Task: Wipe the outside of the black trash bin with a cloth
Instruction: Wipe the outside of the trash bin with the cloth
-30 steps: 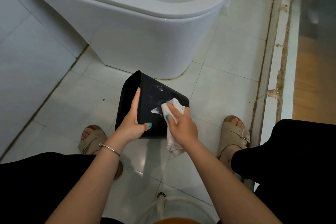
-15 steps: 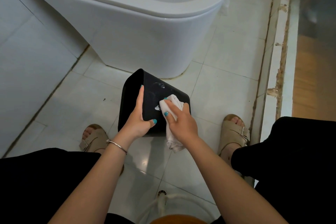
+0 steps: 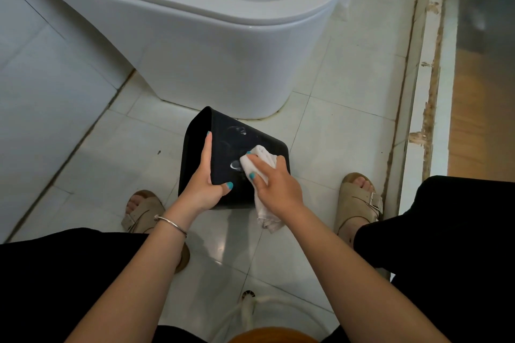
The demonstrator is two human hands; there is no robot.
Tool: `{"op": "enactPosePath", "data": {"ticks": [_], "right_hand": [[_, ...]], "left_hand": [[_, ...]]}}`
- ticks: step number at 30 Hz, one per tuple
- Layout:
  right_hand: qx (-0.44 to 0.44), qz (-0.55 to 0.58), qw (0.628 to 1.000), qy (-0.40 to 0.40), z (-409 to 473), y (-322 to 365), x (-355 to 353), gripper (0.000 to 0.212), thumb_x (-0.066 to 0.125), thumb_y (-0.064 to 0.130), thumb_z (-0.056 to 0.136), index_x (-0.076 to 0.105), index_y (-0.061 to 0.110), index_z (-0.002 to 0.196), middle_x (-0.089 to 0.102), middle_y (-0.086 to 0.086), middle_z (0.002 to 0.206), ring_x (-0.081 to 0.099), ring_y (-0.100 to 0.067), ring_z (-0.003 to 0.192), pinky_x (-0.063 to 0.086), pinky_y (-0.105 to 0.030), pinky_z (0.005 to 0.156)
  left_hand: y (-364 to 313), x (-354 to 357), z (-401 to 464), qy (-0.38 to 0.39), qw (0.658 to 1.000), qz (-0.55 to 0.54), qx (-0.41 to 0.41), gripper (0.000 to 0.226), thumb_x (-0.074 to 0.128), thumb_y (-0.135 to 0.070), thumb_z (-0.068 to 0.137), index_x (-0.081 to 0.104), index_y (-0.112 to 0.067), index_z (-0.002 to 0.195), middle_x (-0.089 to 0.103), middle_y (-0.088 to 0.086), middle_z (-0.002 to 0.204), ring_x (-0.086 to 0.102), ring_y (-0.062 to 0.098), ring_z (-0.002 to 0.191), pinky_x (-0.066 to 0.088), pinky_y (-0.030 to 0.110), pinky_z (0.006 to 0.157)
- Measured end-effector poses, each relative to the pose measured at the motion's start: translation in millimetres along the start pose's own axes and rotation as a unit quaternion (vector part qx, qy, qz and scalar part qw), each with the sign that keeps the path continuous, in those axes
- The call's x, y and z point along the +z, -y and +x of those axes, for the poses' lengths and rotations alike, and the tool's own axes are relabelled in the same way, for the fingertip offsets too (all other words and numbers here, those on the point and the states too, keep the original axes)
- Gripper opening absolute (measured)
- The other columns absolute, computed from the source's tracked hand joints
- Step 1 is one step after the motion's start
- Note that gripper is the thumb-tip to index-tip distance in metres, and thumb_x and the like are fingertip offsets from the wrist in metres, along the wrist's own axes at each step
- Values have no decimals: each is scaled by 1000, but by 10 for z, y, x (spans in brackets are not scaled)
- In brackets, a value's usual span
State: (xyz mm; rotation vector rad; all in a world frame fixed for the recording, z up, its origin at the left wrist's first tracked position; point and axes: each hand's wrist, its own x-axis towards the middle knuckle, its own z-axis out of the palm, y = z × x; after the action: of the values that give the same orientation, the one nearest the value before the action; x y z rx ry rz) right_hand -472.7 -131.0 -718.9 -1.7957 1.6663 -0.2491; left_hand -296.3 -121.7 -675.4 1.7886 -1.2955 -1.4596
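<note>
Left hand [image 3: 204, 189]: the black trash bin [image 3: 237, 147] is gripped at its near corner, fingers laid along one edge, thumb hooked over the upturned face. Bin is held tilted above the tiled floor [image 3: 348, 142], just in front of the white toilet [image 3: 223, 50]. Right hand [image 3: 274, 182]: a white cloth [image 3: 259, 160] is pinched and pressed flat against the bin's upper face; loose end hangs below. Wet smears are seen beside the cloth. Tan sandals [image 3: 359, 203] are planted either side.

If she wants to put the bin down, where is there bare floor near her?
Bare tile lies left of the black trash bin, between the wall and her left sandal, and right of it, between the toilet base, the raised threshold and her right sandal. Between her knees it is crowded: a hose and a floor drain.
</note>
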Motion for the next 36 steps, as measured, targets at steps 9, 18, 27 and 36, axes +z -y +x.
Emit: {"op": "enactPosePath", "data": {"ticks": [9,18,27,36], "right_hand": [[-59,-16,998,15,-94,201,27,47,41,39,100,28,50,144,29,-3,130,46,-20,76,46,-30,68],[23,-23,999,9,-57,-107,53,47,40,38,101,25,51,144,27,-4,140,54,-22,92,48,-28,74],[-94,-19,995,9,-114,211,14,48,43,39,99,29,54,142,31,-1,127,48,-20,80,49,-31,72],[36,-27,999,5,-108,-45,96,50,40,36,101,22,48,146,24,-5,143,44,-13,83,46,-24,73]], "left_hand": [[32,-40,8,5,1000,18,9,115,63,10,85,-16,-44,149,38,-6,143,51,1,112,48,14,79],[27,-19,-41,2,1000,5,5,113,64,5,87,-14,-50,147,30,-9,146,43,11,127,46,15,84],[57,-31,-50,-11,1000,1,7,115,62,10,85,-15,-46,148,32,-3,151,45,12,128,45,26,96],[71,21,-49,-24,1000,0,6,114,63,9,85,-12,-51,147,31,-7,149,42,8,126,47,9,77]]}}
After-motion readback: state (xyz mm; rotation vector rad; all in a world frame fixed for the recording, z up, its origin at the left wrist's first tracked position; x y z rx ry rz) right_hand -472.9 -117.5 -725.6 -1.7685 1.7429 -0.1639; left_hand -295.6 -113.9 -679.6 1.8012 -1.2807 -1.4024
